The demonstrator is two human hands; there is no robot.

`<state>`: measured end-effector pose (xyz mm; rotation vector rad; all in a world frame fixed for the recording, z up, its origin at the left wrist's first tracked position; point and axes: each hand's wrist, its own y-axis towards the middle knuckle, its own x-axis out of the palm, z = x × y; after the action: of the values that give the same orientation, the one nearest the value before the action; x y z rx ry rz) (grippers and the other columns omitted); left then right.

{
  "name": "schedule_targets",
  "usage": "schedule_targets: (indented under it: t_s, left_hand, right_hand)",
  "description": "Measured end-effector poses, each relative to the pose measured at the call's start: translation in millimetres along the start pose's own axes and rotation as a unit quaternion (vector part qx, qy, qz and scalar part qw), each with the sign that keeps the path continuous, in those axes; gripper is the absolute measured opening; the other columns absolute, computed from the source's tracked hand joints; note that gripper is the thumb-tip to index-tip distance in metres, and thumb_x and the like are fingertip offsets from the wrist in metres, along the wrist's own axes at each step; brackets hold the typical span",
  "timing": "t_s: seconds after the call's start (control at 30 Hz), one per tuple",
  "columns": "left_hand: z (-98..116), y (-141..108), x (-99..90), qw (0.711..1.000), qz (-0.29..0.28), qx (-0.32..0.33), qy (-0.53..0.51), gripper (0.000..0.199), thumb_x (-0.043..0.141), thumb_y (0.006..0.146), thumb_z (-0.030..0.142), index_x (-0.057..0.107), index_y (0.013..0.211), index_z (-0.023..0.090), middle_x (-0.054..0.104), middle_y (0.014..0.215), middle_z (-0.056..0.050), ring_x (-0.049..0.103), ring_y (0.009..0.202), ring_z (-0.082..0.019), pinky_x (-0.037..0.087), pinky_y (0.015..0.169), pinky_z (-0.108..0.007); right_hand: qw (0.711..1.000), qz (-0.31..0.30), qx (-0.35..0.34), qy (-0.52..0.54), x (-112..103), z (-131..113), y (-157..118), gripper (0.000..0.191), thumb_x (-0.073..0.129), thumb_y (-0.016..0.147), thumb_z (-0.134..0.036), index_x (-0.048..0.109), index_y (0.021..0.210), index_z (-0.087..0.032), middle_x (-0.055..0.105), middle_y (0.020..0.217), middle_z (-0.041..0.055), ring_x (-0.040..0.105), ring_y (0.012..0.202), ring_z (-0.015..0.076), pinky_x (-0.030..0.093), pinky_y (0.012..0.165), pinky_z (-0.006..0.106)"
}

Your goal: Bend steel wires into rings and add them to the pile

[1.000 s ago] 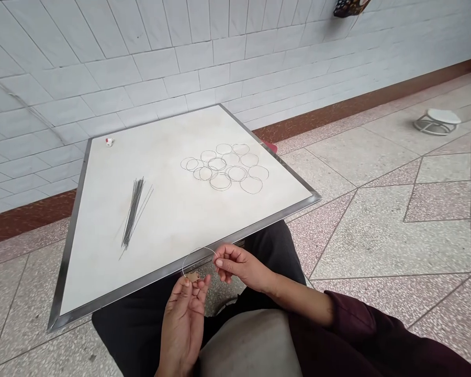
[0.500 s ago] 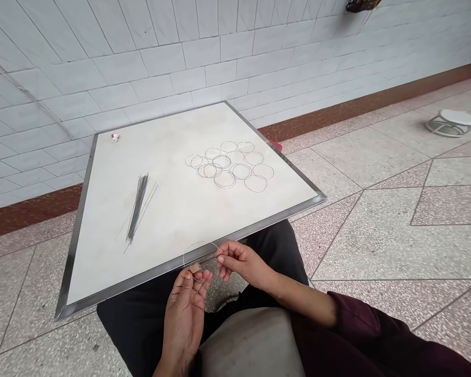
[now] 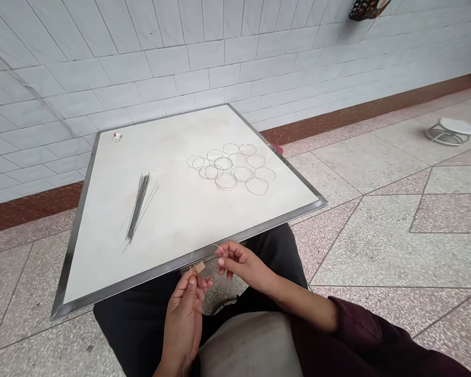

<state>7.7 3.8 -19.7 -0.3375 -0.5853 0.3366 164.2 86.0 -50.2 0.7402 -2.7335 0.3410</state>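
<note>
My left hand [image 3: 186, 309] is just off the table's front edge, thumb and forefinger pinched on a thin wire [image 3: 191, 256]. To its right, my right hand [image 3: 239, 262] is closed on the same thin wire, which shows as a short curve by the fingertips; much of it is too faint to see. On the white table [image 3: 172, 209], several wire rings [image 3: 225, 181] lie in a loose cluster right of the middle. A bundle of straight wires [image 3: 138, 209] rests on the left part, with a few strands apart from it.
A small red and white object [image 3: 118, 136] sits near the table's back left corner. The metal table edge [image 3: 196, 256] runs before my hands. A white stool [image 3: 450, 131] stands on the floor at right, and a tiled wall [image 3: 204, 68] rises behind.
The wire between my hands showed as a wide loop and now shows only as short pieces. My left hand has shifted slightly. The table view has moved a little with the camera.
</note>
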Motion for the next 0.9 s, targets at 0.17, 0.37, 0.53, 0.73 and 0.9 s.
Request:
schedule_targets:
  t_s: [0.17, 0.37, 0.53, 0.73, 0.9]
  left_hand:
    - [-2.5, 0.2, -5.9, 1.000, -0.017, -0.006, 0.021, 0.022, 0.074, 0.080, 0.037, 0.075, 0.092, 0.019, 0.060, 0.070, 0.002, 0.059, 0.072, -0.014, 0.049, 0.095, -0.037]
    - [-0.9, -1.4, -2.0, 1.000, 0.003, -0.017, 0.018, 0.027, 0.079, 0.074, 0.037, 0.075, 0.091, 0.017, 0.058, 0.068, 0.001, 0.054, 0.065, -0.013, 0.055, 0.078, -0.035]
    - [2.4, -1.9, -1.7, 1.000, 0.001, -0.007, 0.013, 0.022, 0.076, 0.077, 0.036, 0.075, 0.089, 0.017, 0.055, 0.067, 0.001, 0.047, 0.061, -0.012, 0.053, 0.067, -0.029]
    - [1.4, -1.1, -7.5, 0.998, -0.025, -0.010, 0.052, 0.022, 0.072, 0.081, 0.037, 0.075, 0.093, 0.019, 0.054, 0.068, 0.001, 0.048, 0.063, -0.013, 0.050, 0.067, -0.029]
    - [1.2, -0.3, -11.6, 0.996, -0.028, -0.020, 0.084, 0.025, 0.069, 0.084, 0.041, 0.075, 0.097, 0.021, 0.054, 0.068, 0.002, 0.050, 0.065, -0.013, 0.048, 0.069, -0.029]
  right_hand:
    - [0.991, 0.018, -0.075, -0.106, -3.3, -6.4, 1.3, 0.034, 0.061, 0.091, -0.048, 0.063, 0.114, -0.023, 0.061, 0.082, -0.0003, 0.055, 0.064, 0.0107, 0.048, 0.058, 0.024]
    - [0.930, 0.021, -0.208, -0.302, 3.0, -12.0, -1.5, 0.027, 0.050, 0.099, -0.038, 0.068, 0.116, -0.027, 0.061, 0.091, 0.0046, 0.056, 0.073, 0.0147, 0.054, 0.074, 0.032]
    - [0.907, 0.008, -0.246, -0.341, 3.4, -10.1, -3.3, 0.027, 0.049, 0.099, -0.031, 0.069, 0.118, -0.027, 0.058, 0.092, 0.0055, 0.057, 0.085, 0.0168, 0.053, 0.079, 0.031]
    - [0.894, 0.000, -0.267, -0.360, 1.7, -4.1, -2.7, 0.029, 0.049, 0.098, -0.022, 0.068, 0.120, -0.027, 0.057, 0.094, 0.0051, 0.057, 0.090, 0.0166, 0.053, 0.078, 0.029]
    - [0.878, -0.010, -0.296, -0.375, -1.0, -2.4, -1.9, 0.032, 0.049, 0.097, -0.015, 0.065, 0.122, -0.026, 0.057, 0.096, 0.0046, 0.058, 0.089, 0.0145, 0.053, 0.076, 0.026]
